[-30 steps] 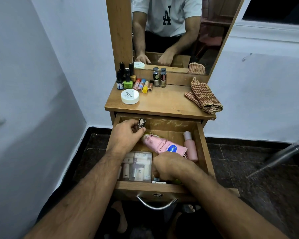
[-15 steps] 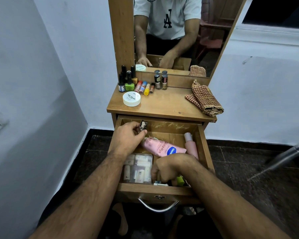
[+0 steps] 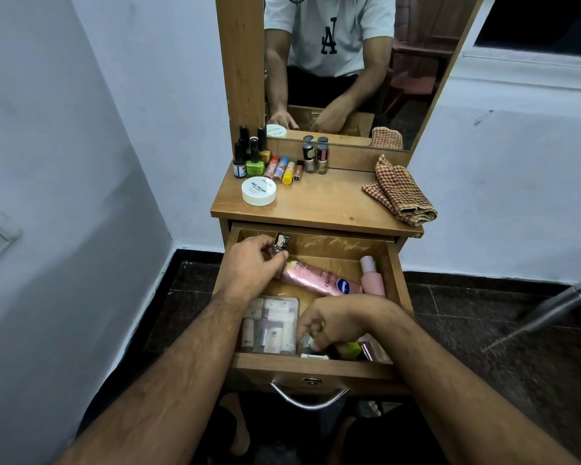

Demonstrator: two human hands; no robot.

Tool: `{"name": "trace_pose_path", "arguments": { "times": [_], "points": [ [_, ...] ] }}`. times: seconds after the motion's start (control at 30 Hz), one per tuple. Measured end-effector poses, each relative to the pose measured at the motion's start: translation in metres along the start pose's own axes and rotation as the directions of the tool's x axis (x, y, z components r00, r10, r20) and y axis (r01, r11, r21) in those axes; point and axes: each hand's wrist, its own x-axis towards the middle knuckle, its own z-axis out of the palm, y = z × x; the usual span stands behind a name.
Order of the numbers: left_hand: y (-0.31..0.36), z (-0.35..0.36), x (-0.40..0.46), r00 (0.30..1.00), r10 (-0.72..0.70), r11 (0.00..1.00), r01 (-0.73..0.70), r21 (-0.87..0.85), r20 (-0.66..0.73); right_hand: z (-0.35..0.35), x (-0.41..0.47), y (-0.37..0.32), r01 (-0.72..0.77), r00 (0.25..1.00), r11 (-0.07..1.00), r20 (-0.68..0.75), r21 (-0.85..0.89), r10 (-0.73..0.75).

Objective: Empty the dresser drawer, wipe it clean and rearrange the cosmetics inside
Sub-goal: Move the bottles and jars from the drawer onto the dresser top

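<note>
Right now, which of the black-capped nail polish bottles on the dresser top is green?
The green nail polish bottle, front of the back-left cluster, beside the blue-labelled bottle; the yellow bottle stands behind it.

Drawer [image 3: 396, 290] back-centre free; pink tube [image 3: 319, 278] blocks middle.

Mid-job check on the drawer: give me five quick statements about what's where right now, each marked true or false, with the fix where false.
1. The drawer is pulled open. True.
2. The left hand holds a small bottle at the drawer's back left corner. True.
3. The checked cloth lies inside the drawer. False: it lies on the dresser top, at the right.
4. The pink lotion tube stands upright. False: it lies on its side in the drawer.
5. The white round tin sits on the dresser top, in front of the nail polish bottles. True.
</note>
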Motion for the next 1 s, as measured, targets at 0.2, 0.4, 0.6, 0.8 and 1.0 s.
{"name": "trace_pose_path", "arguments": {
  "times": [0.2,0.4,0.6,0.8,1.0],
  "points": [
    [0.003,-0.002,-0.002,1.000,-0.016,1.000,0.016,0.000,0.011,-0.007,-0.015,0.025,0.198,0.968,0.896,-0.221,0.397,-0.117],
    [0.005,-0.003,-0.003,1.000,-0.029,1.000,0.029,-0.011,0.003,-0.004,-0.019,0.050,0.477,0.855,0.523,-0.511,0.706,-0.091],
    [0.008,-0.005,-0.007,1.000,-0.027,0.999,0.027,-0.039,0.005,0.000,-0.017,0.058,0.565,0.793,0.284,-0.605,0.775,0.072],
    [0.016,-0.009,-0.011,1.000,0.007,0.998,-0.006,-0.069,0.010,-0.003,-0.016,0.060,0.673,0.702,0.155,-0.691,0.723,0.175],
    [0.024,-0.012,-0.015,1.000,0.013,0.997,-0.013,-0.081,0.002,0.000,-0.010,0.064,0.677,0.646,0.342,-0.749,0.652,0.149]
  ]
}}
